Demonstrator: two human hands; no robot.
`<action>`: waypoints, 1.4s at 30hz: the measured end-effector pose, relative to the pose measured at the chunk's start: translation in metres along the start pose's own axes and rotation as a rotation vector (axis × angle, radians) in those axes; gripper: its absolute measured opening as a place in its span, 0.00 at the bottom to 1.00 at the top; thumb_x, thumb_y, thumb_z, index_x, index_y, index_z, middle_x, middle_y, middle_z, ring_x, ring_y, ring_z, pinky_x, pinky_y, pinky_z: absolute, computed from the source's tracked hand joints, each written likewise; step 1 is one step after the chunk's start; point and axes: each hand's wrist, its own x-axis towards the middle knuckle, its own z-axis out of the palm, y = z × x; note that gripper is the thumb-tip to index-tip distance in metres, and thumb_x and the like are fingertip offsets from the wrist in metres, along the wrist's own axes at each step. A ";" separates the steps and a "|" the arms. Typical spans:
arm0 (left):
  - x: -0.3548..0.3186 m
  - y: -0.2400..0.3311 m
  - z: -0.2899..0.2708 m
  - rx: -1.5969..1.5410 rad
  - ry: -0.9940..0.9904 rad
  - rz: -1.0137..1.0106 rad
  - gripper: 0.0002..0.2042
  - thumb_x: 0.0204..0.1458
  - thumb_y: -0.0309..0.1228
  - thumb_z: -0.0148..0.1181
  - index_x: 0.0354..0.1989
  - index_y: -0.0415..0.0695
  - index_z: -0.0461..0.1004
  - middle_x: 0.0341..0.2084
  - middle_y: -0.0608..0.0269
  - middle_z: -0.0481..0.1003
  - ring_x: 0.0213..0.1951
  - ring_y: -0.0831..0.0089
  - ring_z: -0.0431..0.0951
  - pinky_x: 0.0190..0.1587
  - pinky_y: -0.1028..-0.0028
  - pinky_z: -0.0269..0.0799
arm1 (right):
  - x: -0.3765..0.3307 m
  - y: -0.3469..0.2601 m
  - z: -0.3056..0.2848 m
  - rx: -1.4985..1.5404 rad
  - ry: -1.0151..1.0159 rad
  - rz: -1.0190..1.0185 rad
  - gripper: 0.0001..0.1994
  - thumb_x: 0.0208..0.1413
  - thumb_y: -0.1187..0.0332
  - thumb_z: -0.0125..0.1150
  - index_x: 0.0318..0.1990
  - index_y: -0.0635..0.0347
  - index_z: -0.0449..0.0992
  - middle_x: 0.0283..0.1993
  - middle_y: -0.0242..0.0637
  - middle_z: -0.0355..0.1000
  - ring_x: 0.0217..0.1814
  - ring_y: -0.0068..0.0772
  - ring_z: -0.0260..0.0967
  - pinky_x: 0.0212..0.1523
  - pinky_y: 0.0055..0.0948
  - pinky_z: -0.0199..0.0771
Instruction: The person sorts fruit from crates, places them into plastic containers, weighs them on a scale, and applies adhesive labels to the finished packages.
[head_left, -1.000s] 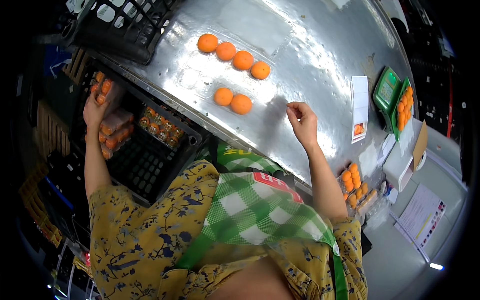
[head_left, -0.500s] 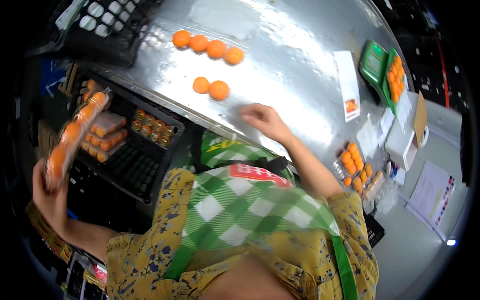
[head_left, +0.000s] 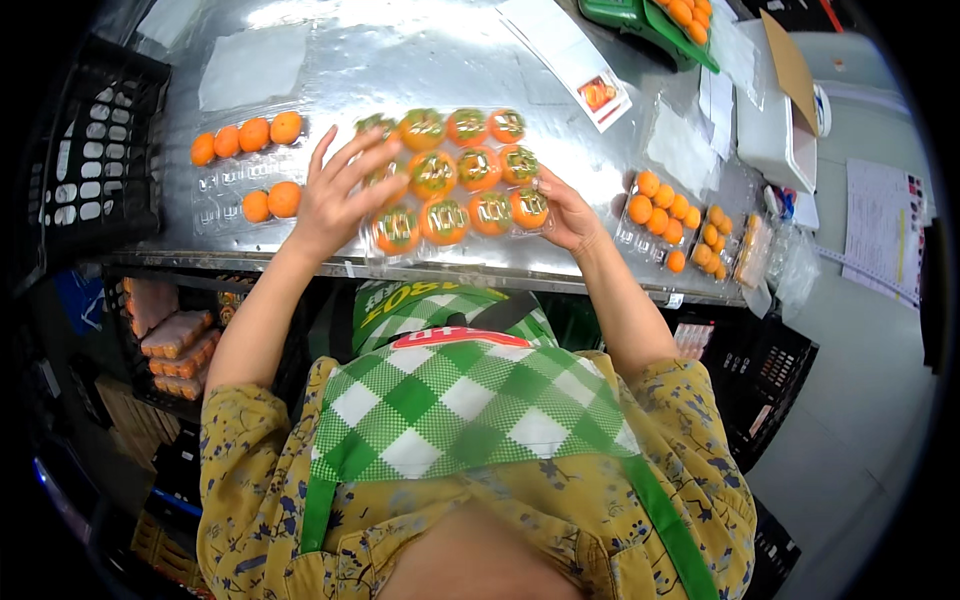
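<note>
A clear plastic pack of orange persimmons (head_left: pixel 480 168) with green tops lies in front of me at the near side of the metal table. My left hand (head_left: pixel 335 200) reaches over its left end, fingers spread and lying across the fruit. At the opposite end, my right hand (head_left: pixel 568 212) grips the edge, with some of its fingers hidden. Left of the pack stands a clear tray (head_left: pixel 222 180) with moulded hollows. It holds a far row of orange fruits (head_left: pixel 255 133) and two more fruits (head_left: pixel 270 201) nearer me.
A black crate (head_left: pixel 105 150) stands at the table's left end. Packed fruit (head_left: pixel 180 345) fills part of a crate below. To the right are small orange fruits in a tray (head_left: pixel 662 212), printed sheets (head_left: pixel 570 60), a green container (head_left: pixel 640 30) and a white box (head_left: pixel 775 110).
The pack in my left hand has come up from the crate at the left onto the table. My right hand now grips its other end. The view has turned.
</note>
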 end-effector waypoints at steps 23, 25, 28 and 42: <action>0.016 0.036 0.086 -1.453 0.130 -1.290 0.28 0.47 0.31 0.61 0.57 0.42 0.57 0.45 0.58 0.69 0.45 0.69 0.73 0.39 0.66 0.76 | 0.028 -0.037 -0.009 -1.495 0.655 -0.558 0.40 0.37 0.58 0.70 0.60 0.58 0.57 0.59 0.48 0.54 0.60 0.47 0.53 0.59 0.39 0.57; 0.005 0.018 0.088 -1.477 -0.020 -1.352 0.28 0.48 0.35 0.60 0.57 0.42 0.57 0.45 0.58 0.69 0.44 0.68 0.73 0.39 0.66 0.76 | 0.038 -0.027 -0.020 -1.600 0.644 -0.494 0.41 0.36 0.57 0.70 0.59 0.58 0.57 0.63 0.48 0.48 0.61 0.52 0.50 0.60 0.41 0.55; -0.001 0.005 0.090 -1.459 -0.089 -1.490 0.27 0.49 0.41 0.58 0.55 0.44 0.60 0.43 0.59 0.70 0.42 0.68 0.74 0.38 0.68 0.76 | 0.043 -0.022 -0.013 -1.722 0.639 -0.356 0.42 0.36 0.57 0.70 0.60 0.58 0.56 0.62 0.47 0.50 0.60 0.51 0.51 0.59 0.41 0.56; 0.001 -0.017 0.098 -1.270 -0.047 -1.528 0.20 0.51 0.41 0.57 0.46 0.41 0.64 0.32 0.59 0.73 0.32 0.70 0.78 0.34 0.70 0.78 | 0.025 -0.010 -0.038 -1.748 0.586 -0.554 0.33 0.37 0.64 0.68 0.55 0.51 0.63 0.57 0.47 0.54 0.56 0.49 0.57 0.54 0.38 0.63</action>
